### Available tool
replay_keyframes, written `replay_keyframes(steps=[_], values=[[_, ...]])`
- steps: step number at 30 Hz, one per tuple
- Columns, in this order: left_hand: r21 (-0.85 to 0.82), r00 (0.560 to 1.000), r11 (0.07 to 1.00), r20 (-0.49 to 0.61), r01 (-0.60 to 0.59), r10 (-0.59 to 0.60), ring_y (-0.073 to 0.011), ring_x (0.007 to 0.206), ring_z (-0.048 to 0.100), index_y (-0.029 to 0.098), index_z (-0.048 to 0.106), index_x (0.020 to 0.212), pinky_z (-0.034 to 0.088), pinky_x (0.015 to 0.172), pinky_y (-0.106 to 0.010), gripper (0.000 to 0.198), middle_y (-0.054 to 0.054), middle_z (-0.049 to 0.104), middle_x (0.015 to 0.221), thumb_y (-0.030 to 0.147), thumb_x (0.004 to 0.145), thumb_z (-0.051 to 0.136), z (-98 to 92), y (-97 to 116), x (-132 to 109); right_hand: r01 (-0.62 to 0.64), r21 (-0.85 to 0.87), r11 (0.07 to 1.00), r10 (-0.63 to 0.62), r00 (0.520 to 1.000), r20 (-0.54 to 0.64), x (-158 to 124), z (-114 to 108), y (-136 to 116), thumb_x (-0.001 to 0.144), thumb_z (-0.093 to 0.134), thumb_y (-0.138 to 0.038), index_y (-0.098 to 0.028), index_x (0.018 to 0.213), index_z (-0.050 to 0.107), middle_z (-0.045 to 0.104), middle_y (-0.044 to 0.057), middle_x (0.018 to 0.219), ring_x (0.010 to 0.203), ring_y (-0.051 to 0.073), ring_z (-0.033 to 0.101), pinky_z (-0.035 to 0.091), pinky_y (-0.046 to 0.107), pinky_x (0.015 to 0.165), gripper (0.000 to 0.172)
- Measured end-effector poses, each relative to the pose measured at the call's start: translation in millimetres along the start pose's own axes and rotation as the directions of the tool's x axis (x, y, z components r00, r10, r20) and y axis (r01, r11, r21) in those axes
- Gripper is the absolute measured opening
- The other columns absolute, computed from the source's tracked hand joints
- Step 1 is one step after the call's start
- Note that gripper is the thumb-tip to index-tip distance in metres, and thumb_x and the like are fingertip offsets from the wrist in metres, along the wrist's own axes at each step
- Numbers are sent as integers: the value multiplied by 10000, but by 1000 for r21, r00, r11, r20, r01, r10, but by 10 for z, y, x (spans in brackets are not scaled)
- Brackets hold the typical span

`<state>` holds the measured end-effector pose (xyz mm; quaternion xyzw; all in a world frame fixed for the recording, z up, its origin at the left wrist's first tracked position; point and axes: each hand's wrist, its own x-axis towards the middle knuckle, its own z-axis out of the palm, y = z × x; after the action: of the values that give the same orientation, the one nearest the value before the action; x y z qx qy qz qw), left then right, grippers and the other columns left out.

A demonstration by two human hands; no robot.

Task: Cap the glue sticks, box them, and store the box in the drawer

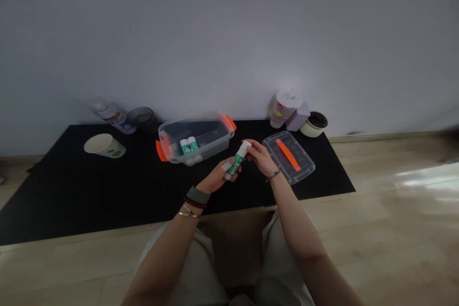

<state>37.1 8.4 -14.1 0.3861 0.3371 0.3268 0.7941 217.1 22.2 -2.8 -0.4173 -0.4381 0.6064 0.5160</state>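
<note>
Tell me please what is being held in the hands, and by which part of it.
A green-and-white glue stick is held: the left hand grips its lower body, and the right hand pinches it near the white cap at the top end.

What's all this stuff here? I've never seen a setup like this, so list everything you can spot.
held glue stick: one, green and white, between both hands.
boxed glue sticks: two, green and white, upright in the box.
plastic box: one, clear with orange handles, on the mat.
lid: one, clear with orange handle, right of the hands.
paper cup: one, cream, on its side, mat's left.
bottle: one, white, leaning, back left.
round container: one, dark grey, by the wall.
lidded cup: one, clear with white lid, back right.
small box: one, lilac, beside that cup.
pot: one, cream with black lid, far right.
mat: one, black, on the wooden floor.
left hand: one, gripping the stick's lower end, bands on the wrist.
right hand: one, fingers at the stick's top, bracelet on the wrist.
</note>
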Motion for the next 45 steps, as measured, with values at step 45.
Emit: replay_keyframes(steps=[45], values=[[764,923,632,-142,-127,358,-277,946,639,238,641,1047,451,787,-318,249,-92,669,986,332,827,708,139,-91,-93,-82,-945,315,-58,993,-105,-58,195,29,1023,365,-302,-218,841,626,676,48,787,729,186,628,357,270,646,329]])
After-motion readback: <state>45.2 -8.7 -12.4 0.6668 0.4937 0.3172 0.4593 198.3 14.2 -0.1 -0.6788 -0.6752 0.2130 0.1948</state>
